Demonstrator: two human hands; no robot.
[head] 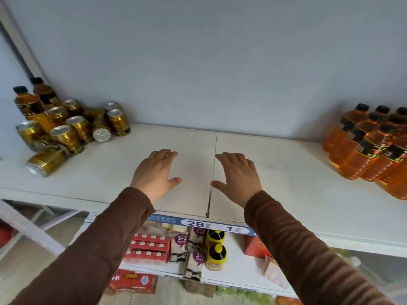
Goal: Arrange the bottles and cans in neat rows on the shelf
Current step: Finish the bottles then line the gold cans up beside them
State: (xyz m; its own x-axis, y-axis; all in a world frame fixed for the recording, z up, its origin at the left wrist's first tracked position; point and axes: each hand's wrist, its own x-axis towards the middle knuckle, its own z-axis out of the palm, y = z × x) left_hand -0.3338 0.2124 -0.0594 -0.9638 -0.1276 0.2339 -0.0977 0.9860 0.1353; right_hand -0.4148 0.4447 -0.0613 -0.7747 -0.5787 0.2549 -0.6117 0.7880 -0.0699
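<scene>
**Both hands flat over the bare middle of the shelf**

White shelf (275, 172) boards are backed by a pale wall. Over the shelf's centre seam, the left hand (157, 172) and right hand (237, 176) are held palm-down, fingers straight and spread, nothing gripped. At the shelf's left end, gold cans (68, 133) are jumbled, some toppled, beside two dark-capped bottles (33, 102). At its right end, orange bottles (370, 146) are clustered upright.

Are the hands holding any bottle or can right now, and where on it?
Nothing held. Left hand and right hand are open over the bare shelf.
</scene>
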